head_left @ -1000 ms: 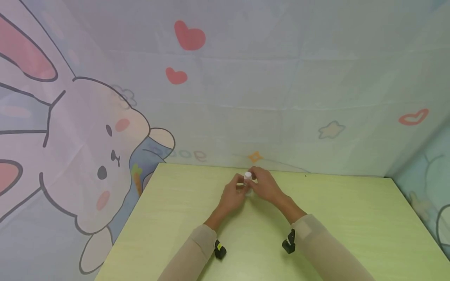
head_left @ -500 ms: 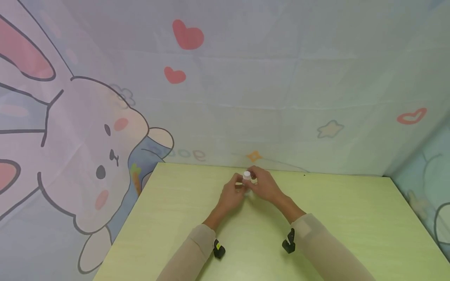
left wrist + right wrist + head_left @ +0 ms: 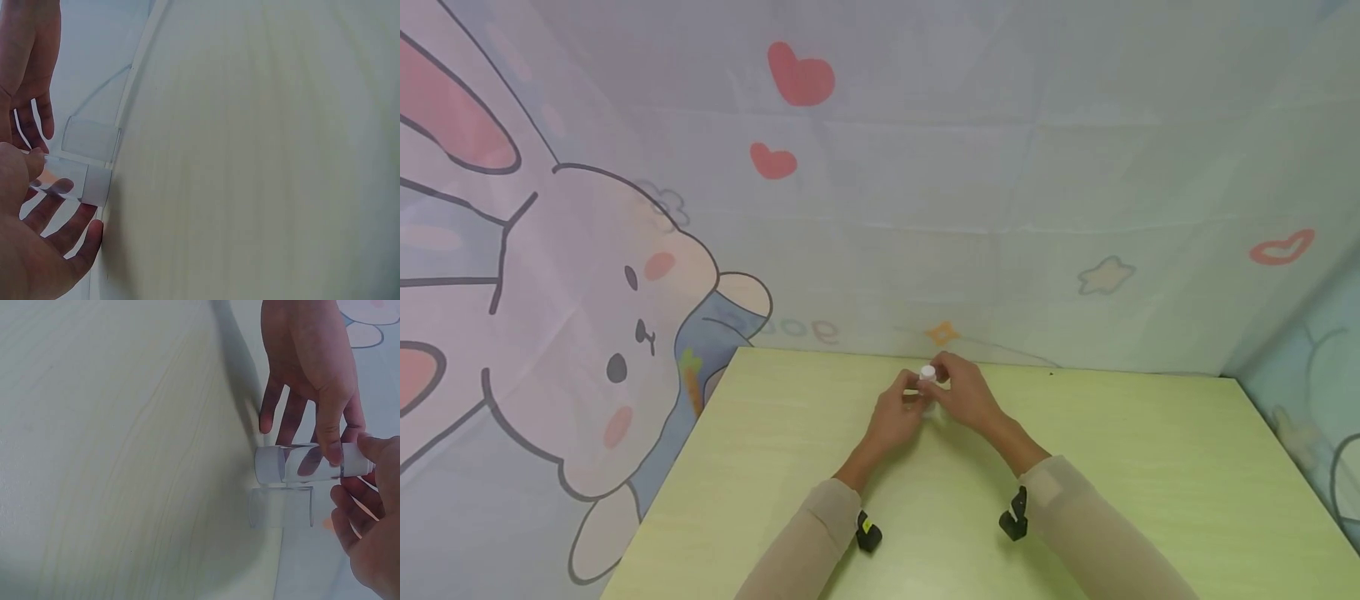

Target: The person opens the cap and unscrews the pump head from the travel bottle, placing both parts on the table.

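Observation:
A small upright bottle (image 3: 315, 464) with a see-through body, a white base and a white top is between the two hands near the table's back edge. Its white top (image 3: 928, 372) shows in the head view. My left hand (image 3: 897, 415) grips the body, its thumb along the side in the right wrist view. The thumb and finger of my right hand (image 3: 967, 395) pinch the white top. Close beside the bottle stands a clear, see-through cap (image 3: 281, 507), also visible in the left wrist view. In that view the left thumb and fingers cover the bottle's upper end.
The pale yellow-green table (image 3: 1120, 467) spreads to both sides and toward the front. A printed cloth backdrop (image 3: 917, 192) with a rabbit and hearts rises right behind its back edge. Black wrist mounts (image 3: 869, 534) hang below the sleeves.
The right fingertips have shifted very slightly at the bottle's white top. The left hand keeps its grip, and the bottle stays in nearly the same place.

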`<state>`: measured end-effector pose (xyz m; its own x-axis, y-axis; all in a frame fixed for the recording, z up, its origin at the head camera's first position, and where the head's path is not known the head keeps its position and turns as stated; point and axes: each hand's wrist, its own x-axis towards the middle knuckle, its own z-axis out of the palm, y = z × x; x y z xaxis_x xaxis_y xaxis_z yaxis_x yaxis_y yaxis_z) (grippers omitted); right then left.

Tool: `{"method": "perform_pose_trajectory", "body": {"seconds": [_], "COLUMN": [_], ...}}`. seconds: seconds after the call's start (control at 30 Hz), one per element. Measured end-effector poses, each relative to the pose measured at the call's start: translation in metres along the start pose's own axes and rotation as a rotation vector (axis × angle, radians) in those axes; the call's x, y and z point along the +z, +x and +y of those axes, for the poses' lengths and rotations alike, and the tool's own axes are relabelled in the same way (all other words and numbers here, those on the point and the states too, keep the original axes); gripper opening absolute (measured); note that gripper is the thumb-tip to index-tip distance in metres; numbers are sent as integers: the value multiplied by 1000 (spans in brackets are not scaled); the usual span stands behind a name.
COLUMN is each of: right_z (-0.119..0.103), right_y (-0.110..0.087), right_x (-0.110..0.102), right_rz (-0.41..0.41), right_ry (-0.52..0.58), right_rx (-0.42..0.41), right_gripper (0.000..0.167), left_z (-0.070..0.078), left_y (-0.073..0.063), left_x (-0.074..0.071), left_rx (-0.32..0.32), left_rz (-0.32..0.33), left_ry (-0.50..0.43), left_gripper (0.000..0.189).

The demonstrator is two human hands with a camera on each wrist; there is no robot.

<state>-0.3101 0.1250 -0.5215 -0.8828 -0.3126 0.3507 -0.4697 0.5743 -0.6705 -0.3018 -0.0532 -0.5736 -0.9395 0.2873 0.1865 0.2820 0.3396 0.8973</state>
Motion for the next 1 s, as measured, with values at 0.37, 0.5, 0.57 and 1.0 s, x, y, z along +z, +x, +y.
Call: {"method": "perform_pose_trajectory", "body": {"seconds": [0.37, 0.5, 0.57, 1.0], "right_z": [1, 3, 3, 0], "right_y": [1, 1, 1, -1], "right_x": [0, 3, 4, 4], "right_rz": [-12, -20, -18, 33], "right_ry": [-5, -16, -16, 1], "right_rx": [-19, -23, -16, 56], "right_gripper": [20, 23, 26, 29], "left_z": [2, 1, 1, 0], "left_y": [-1, -1, 0, 0], "left_x": [1, 1, 1, 1], "left_rx": [-22, -18, -15, -28], "left_rz": [12, 14, 15, 26], "left_ry": [5, 7, 5, 2], "left_gripper": [22, 19, 18, 18]}}
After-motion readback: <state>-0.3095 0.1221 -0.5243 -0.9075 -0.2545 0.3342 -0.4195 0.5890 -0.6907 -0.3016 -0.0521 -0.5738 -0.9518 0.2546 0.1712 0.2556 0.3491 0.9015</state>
